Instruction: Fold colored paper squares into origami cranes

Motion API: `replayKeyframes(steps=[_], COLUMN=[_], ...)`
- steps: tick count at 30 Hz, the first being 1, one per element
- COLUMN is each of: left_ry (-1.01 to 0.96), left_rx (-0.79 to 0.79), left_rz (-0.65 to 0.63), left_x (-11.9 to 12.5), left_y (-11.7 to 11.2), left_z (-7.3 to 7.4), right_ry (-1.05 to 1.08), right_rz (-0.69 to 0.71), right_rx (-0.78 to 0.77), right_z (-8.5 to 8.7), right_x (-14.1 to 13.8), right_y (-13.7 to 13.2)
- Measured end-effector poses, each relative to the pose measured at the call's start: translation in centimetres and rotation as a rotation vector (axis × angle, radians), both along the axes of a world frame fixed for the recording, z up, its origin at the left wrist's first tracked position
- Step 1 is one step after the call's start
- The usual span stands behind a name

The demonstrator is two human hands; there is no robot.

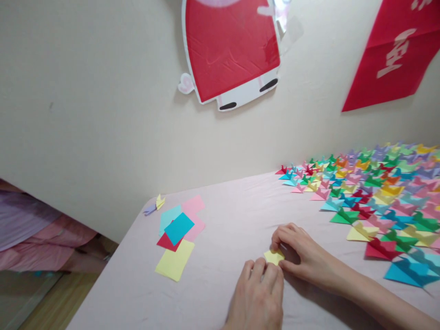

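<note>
A small folded piece of yellow paper [272,257] lies on the pale pink cloth in front of me. My right hand [302,254] grips its right side, index finger at the upper edge and thumb at the lower right corner. From below, my left hand [259,291] reaches the paper's lower edge with its fingers bent and close together. The left thumb and fingertips are partly hidden. To the left lie loose paper squares, among them a blue sheet [179,228], a yellow sheet [175,260], a red sheet [169,241] and a pink sheet [193,205].
Rows of colourful folded paper cranes [381,197] cover the right side of the cloth [227,211]. Two small folded pieces [154,205] sit at the far left corner. Behind is a wall with a red cartoon cutout [233,46] and a red banner [392,59]. Another person's clothing [37,229] shows at left.
</note>
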State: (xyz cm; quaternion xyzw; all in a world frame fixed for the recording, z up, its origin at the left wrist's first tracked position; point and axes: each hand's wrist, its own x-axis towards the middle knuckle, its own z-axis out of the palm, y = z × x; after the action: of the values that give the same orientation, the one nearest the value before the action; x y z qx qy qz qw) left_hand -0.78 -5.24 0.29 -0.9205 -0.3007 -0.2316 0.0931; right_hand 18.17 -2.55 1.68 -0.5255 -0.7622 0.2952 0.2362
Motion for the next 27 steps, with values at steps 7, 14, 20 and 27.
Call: replayKeyframes(steps=[7, 14, 20, 27], left_ry=[-0.028, -0.026, -0.034, -0.003], left_rx=[0.028, 0.054, 0.114, 0.057], left_rz=[0.013, 0.030, 0.063, 0.106], left_x=[0.0, -0.2, -0.4, 0.3], left_y=[-0.1, -0.4, -0.6, -0.8], left_z=[-0.2, -1.3, -1.8, -1.3], right_ry=[0.006, 0.057, 0.125, 0.051], right_rz=[-0.057, -0.031, -0.018, -0.069], right_rx=[-0.021, -0.052, -0.083, -0.009], right_z=[0.0, -0.5, -0.2, 0.4], right_x=[-0.4, 0.2, 0.9, 0.7], right_y=[0.3, 0.7, 0.9, 0.5])
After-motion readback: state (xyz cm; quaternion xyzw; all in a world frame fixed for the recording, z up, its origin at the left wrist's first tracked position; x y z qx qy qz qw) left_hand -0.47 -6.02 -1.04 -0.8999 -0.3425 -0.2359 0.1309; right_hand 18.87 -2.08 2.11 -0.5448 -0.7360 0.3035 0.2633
